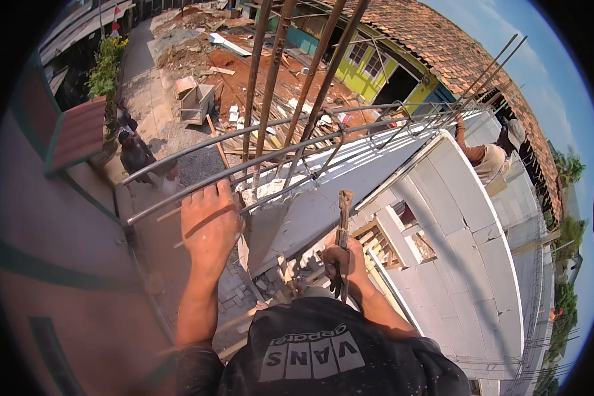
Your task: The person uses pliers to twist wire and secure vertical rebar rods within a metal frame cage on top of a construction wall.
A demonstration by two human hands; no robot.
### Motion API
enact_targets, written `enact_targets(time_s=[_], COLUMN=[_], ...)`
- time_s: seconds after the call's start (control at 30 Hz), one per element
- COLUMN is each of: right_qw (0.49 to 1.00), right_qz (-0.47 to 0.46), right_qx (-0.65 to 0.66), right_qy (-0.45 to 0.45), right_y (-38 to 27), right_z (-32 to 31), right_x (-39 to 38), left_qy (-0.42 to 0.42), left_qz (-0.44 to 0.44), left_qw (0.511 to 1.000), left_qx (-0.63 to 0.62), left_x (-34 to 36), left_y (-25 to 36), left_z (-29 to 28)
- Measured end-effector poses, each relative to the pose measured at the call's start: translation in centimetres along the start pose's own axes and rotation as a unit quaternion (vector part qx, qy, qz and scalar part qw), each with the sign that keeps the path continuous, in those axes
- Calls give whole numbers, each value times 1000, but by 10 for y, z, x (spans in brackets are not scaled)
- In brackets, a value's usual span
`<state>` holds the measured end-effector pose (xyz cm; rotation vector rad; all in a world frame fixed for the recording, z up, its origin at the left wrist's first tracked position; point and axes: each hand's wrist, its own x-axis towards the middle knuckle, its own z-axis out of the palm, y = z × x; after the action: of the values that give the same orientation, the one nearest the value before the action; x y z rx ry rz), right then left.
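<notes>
My left hand (211, 221) rests with its fingers curled over a grey steel reinforcing bar (178, 195), close to the bar's free end. That bar belongs to a long cage of bars and stirrups (376, 127) stretching away along the top of a wall. Upright in my right hand (351, 265) is a narrow rusty tool that looks like pincers (344, 214); my fingers are closed round its lower part, and its top end points away from me. Several rusty upright bars (263, 86) rise through the cage just beyond my hands.
A wall of pale blocks (449, 191) curves along the right, with a wooden frame (376, 241) beside it. Another person (498, 155) is at the far right by the wall. Someone else (137, 150) is below on the left, near a wooden box (197, 105) and scattered timber.
</notes>
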<state>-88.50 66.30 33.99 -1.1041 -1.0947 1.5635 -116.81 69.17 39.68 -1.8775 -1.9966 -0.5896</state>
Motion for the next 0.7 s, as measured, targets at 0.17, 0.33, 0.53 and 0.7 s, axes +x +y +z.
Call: enact_targets(time_s=[0.17,0.33,0.53,0.7], right_qw=[985,978,982,981], right_qz=[104,144,97,71], right_qx=[80,63,44,97], right_qy=[112,137,154,152], right_y=[-7,4,12,25], right_z=[-2,-21,-30,-50], right_x=[-10,-9,-9,-6], left_qy=[-80,59,-100,-55], left_qz=[-21,38,-55,-17], left_qw=[996,998,993,998], left_qx=[-30,-6,26,8], left_x=[2,-1,7,8], left_y=[9,9,15,17], left_z=[-13,5,-15,-18])
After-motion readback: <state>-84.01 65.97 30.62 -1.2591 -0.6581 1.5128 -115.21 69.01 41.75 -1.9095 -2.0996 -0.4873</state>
